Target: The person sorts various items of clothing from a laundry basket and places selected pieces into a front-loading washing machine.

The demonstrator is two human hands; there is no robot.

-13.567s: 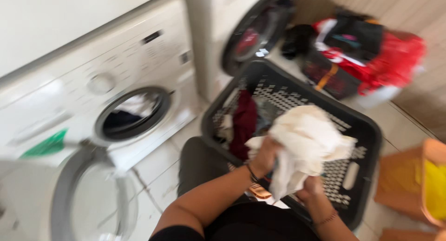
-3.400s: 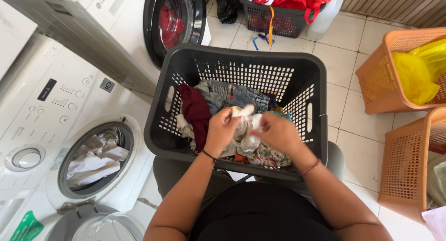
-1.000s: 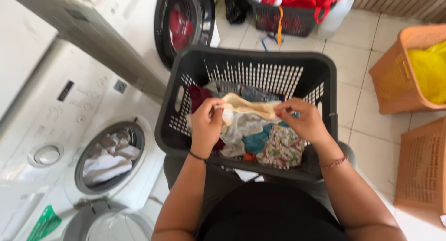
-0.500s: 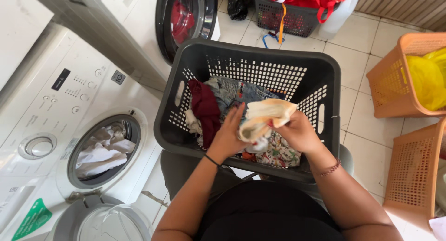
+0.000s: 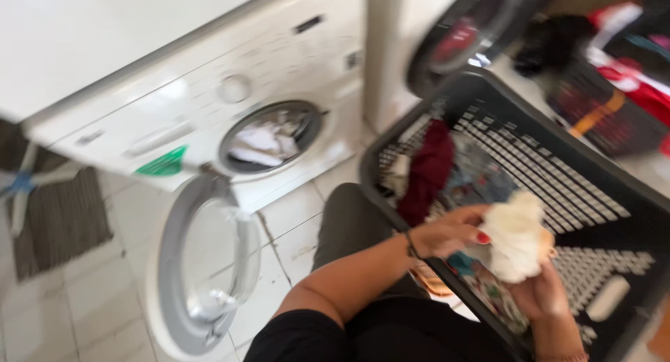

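Washing machine: the white front-loading washing machine (image 5: pixel 209 90) fills the 10 to 12 o'clock part of the view, blurred by head motion.
Machine door: the round grey-rimmed door (image 5: pixel 202 264) hangs swung wide open at 7 o'clock.
Laundry basket: the black perforated plastic laundry basket (image 5: pixel 593 215) sits at 3 to 4 o'clock on the tiled floor, tilted toward the person.
Drum contents: pale crumpled clothes (image 5: pixel 262 140) already lie inside the drum opening at 11 o'clock, so part of the load appears to be in.
Basket contents: a dark red garment (image 5: pixel 429 170) hangs over the near wall, with patterned fabrics below it, so a fair share seems left to move.
Cloth in hand: the cream crumpled cloth bundle (image 5: pixel 516 243) is over the basket at 4 o'clock, well apart from the drum.
Left hand: the left hand (image 5: pixel 450 231) has its fingers curled closed on the left edge of the bundle.
Right hand: the right hand (image 5: pixel 544 296) cups the bundle from below, fingers wrapped round it.
Second machine: another dark round door (image 5: pixel 457 41) shows at 1 o'clock.
Progress: loading looks partway done; this piece is lifted but not yet in the drum.
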